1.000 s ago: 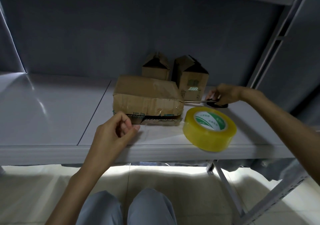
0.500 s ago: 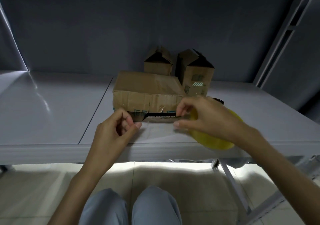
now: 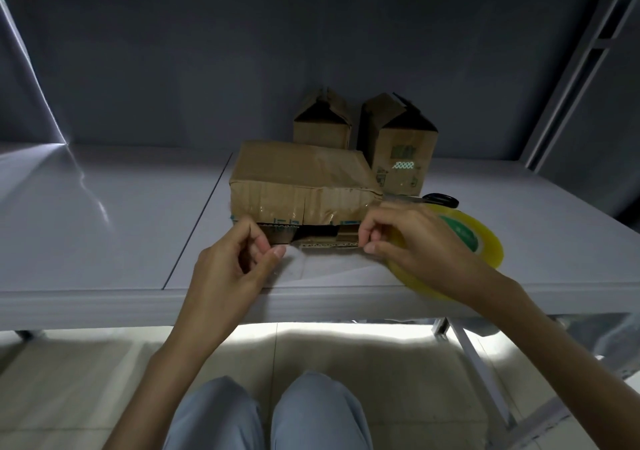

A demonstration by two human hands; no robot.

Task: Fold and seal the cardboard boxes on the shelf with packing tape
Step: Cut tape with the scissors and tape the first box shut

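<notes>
Item 1, flat box [image 3: 304,179]: lies near the front of the shelf [image 3: 104,214], about mid-width. Top and left part of the near face look taped over, glossy. The near face's lower edge gapes, dark inside, corrugated edge showing. Status: folded, sealing part done.

Item 2, tape strip [image 3: 329,264]: clear, cut free, stretched between my two hands just in front of that open edge, its near part lying over the shelf lip. Not yet pressed to cardboard, as far as I can judge; the film is nearly invisible in this dim light, so contact at its far edge may already exist.

Item 3, left hand [image 3: 235,269]: thumb and forefinger pinched together on the strip's left end, at the box's near left corner.

Item 4, right hand [image 3: 415,245]: fingers pinched on the strip's right end, at the near right corner, partly covering the roll.

Item 5, tape roll [image 3: 485,242]: yellow, flat on the shelf, right of the box.

Item 6, scissors [image 3: 440,200]: black handles, set down just beyond the roll.

Item 7, two small boxes [image 3: 323,124], [image 3: 401,148]: upright at the far side, top flaps raised in peaks, unsealed. Status: untouched work.

Remaining: lay this strip over the gap, then fold and tape both small ones.
</notes>
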